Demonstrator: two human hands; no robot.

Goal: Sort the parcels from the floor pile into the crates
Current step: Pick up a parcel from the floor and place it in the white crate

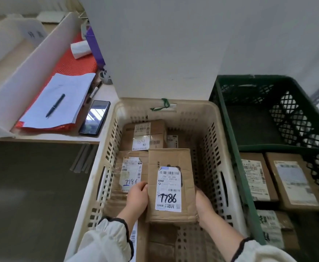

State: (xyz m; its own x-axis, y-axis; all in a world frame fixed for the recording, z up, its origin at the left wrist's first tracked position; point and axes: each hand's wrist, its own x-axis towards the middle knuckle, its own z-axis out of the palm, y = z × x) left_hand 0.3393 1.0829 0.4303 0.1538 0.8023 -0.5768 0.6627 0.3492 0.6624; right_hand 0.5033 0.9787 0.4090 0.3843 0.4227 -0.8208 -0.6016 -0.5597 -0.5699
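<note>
Head: hands (137,195) (203,204) grip parcel (171,186)

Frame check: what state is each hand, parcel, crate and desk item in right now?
left hand, grips the held parcel by its left edge.
right hand, grips its right edge.
held parcel, label up, over the beige crate.
beige crate, holds several parcels.
green crate, parcels at its near end.
phone, lying flat, screen up.
pen, lying on paper.
</note>
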